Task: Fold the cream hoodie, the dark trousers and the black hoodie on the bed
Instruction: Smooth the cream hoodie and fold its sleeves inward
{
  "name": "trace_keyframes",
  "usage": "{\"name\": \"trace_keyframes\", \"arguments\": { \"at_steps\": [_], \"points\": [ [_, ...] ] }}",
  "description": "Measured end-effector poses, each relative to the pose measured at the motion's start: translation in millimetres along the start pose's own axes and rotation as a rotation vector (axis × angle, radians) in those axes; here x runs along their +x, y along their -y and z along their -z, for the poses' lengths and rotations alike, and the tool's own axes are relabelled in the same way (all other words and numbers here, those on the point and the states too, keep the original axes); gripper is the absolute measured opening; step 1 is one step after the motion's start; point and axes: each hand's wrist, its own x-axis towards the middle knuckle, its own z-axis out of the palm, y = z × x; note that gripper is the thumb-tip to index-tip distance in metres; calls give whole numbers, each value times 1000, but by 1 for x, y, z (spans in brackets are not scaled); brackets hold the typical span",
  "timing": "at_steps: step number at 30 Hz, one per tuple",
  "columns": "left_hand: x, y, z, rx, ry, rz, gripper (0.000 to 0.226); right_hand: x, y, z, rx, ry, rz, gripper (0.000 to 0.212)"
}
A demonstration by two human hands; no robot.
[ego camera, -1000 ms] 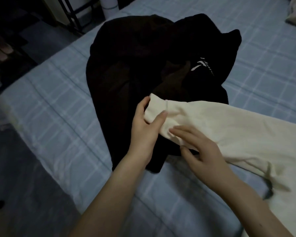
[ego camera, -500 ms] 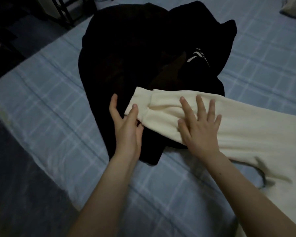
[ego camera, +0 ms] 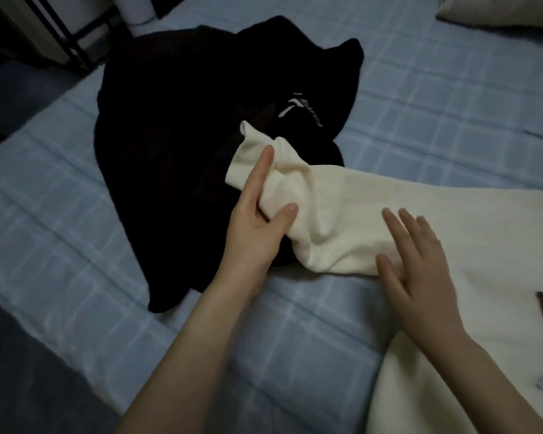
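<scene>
The cream hoodie (ego camera: 470, 220) lies across the right side of the bed, its sleeve reaching left over a heap of black clothing (ego camera: 176, 126) with a white logo. I cannot tell the dark trousers from the black hoodie within that heap. My left hand (ego camera: 257, 220) holds the sleeve near its cuff, thumb on top and fingers along its far side. My right hand (ego camera: 420, 261) lies flat on the sleeve further right, fingers straight and spread.
The bed (ego camera: 295, 355) has a pale blue checked sheet. Its edge runs along the lower left, with dark floor beyond. A pillow (ego camera: 496, 10) lies at the far right. A dark metal frame (ego camera: 60, 36) stands beyond the bed's far left corner.
My left hand has taken hold of the sleeve near the cuff and bunched it toward the right. My right hand has slid right along the sleeve. The view has shifted right.
</scene>
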Motion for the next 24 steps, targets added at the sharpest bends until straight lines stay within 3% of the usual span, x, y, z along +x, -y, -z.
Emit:
{"name": "trace_keyframes", "arguments": {
  "at_steps": [12,19,24],
  "points": [
    [-58,23,-223,20,394,87,77,-111,-167,147,-378,-68,-413,60],
    [-104,45,-361,58,621,123,75,-146,-250,199,-500,-112,-530,59],
    [-117,87,-400,163,591,212,74,-143,-298,195,-517,-115,-597,60]
  ]
}}
